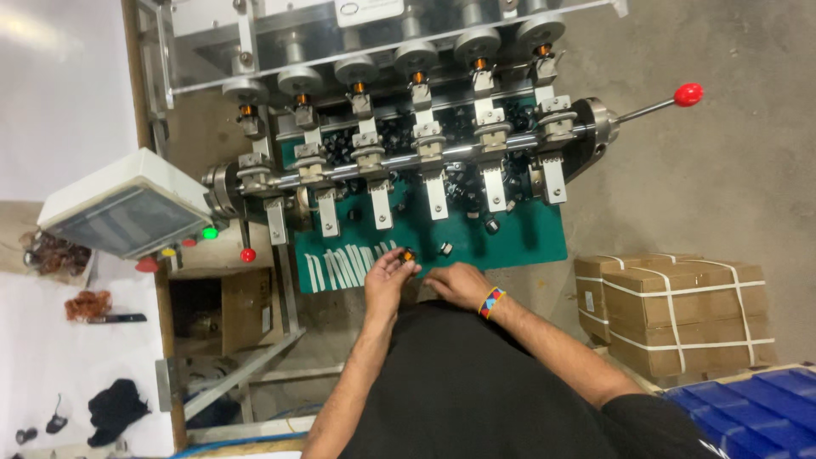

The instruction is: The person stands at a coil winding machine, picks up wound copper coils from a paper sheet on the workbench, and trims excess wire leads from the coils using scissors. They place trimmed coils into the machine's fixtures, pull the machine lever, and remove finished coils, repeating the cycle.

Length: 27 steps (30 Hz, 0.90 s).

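My left hand (387,276) pinches a small black bobbin with copper winding (409,254) between its fingertips, just above the near edge of the green mat (527,238). My right hand (457,284), with a coloured beaded wristband (491,302), rests knuckles up on the mat's near edge beside the left hand; its fingers curl under, and I cannot see whether it holds anything. Loose black bobbins (445,248) lie on the mat close to both hands. Above them runs a multi-spindle coil winding machine (425,149) with several copper-wound bobbins on its spindles (417,77).
A lever with a red ball knob (688,93) sticks out at the machine's right end. A grey control box (119,204) with red, yellow and green buttons stands at left. Strapped cardboard boxes (680,310) and a blue crate (748,412) sit at right. An open carton (242,310) lies under the bench.
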Available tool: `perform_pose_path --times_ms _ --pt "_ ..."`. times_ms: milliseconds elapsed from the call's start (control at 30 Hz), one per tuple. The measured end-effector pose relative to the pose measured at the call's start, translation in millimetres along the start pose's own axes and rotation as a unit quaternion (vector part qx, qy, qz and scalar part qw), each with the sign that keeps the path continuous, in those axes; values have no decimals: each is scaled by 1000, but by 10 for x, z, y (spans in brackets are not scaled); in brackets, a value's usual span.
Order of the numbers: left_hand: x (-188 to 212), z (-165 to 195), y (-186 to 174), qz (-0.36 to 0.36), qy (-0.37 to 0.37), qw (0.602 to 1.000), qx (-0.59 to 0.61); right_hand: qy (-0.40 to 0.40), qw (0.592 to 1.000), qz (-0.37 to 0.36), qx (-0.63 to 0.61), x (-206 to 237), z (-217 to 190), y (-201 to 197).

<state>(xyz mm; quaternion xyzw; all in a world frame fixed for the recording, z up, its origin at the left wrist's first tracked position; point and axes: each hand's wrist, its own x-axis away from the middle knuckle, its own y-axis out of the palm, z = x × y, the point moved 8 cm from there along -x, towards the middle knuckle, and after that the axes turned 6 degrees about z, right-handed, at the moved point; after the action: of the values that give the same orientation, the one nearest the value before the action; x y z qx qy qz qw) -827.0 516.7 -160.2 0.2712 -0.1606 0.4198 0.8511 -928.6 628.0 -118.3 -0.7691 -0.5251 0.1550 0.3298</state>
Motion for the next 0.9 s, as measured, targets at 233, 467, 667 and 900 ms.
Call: perform_pose_path --times_ms 233,467,667,900 --pt "177 435 -700 36 59 997 -38 35 985 25 166 -337 272 -8" --pt "338 551 -1406 60 70 995 -49 86 979 136 124 -585 -149 -30" --pt "289 651 -1713 25 58 986 -156 84 982 171 -9 -1223 -633 600" --pt "156 898 -1850 -49 92 974 -203 -22 976 207 66 -1250 -1053 834"
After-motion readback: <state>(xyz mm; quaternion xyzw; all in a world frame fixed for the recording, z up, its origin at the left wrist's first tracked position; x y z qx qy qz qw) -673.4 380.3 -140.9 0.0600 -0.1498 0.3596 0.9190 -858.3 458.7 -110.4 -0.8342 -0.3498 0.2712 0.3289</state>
